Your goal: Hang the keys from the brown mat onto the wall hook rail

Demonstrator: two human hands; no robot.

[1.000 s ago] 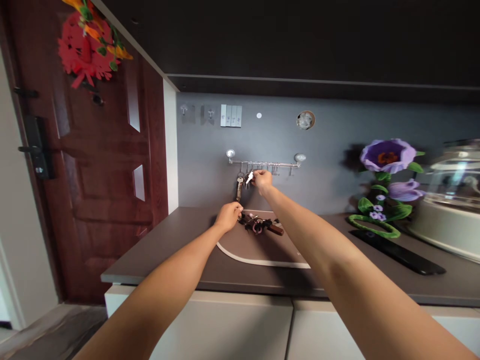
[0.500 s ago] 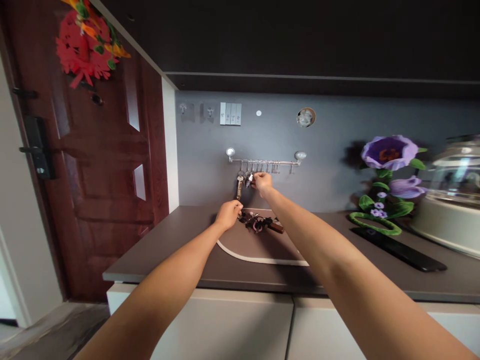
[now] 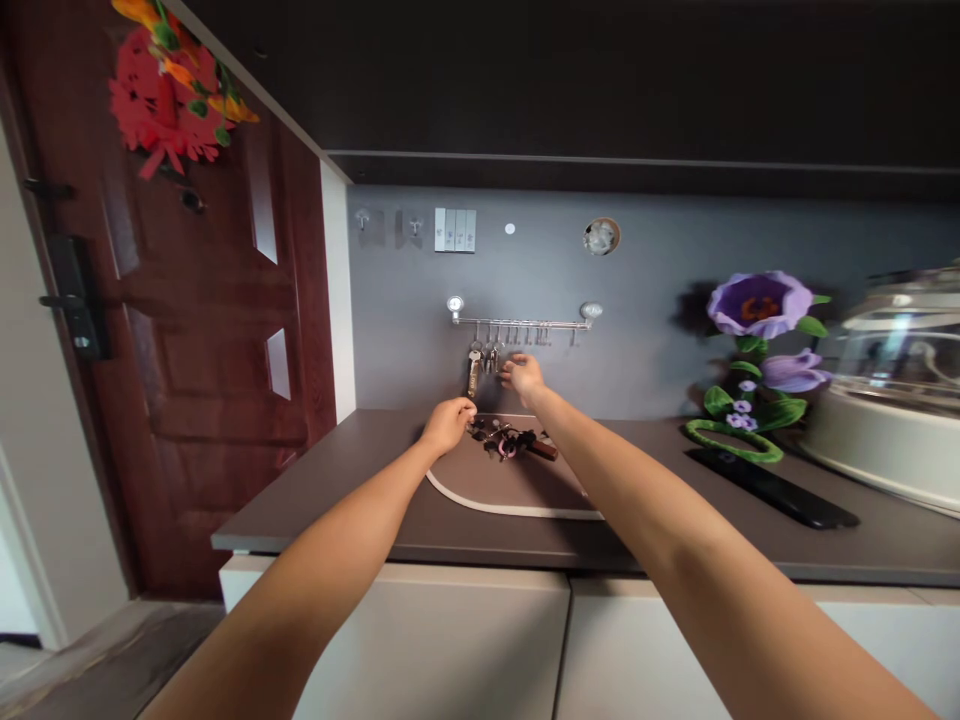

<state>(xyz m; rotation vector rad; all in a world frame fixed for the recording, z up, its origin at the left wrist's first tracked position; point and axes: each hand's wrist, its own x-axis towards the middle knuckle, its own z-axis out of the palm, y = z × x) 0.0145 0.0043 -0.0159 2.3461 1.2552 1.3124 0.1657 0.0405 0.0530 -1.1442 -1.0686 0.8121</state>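
A metal hook rail (image 3: 519, 323) is fixed to the grey wall above the counter. Two bunches of keys (image 3: 484, 361) hang from its left hooks. My right hand (image 3: 523, 376) is just below and right of them, fingers loosely apart, holding nothing. My left hand (image 3: 448, 424) rests on the counter with fingers curled at the left end of a pile of keys and key fobs (image 3: 510, 441). The pile lies on a brown mat with a white rim (image 3: 504, 509).
A dark red door (image 3: 172, 330) with a red paper ornament stands at the left. Purple fabric flowers (image 3: 757, 360), a black flat object (image 3: 772, 488) and a lidded pot (image 3: 892, 400) occupy the counter's right. Light switches (image 3: 454, 230) sit above the rail.
My right hand hung the bright key bunch on a left hook, let go and dropped slightly away. My left hand stayed at the key pile.
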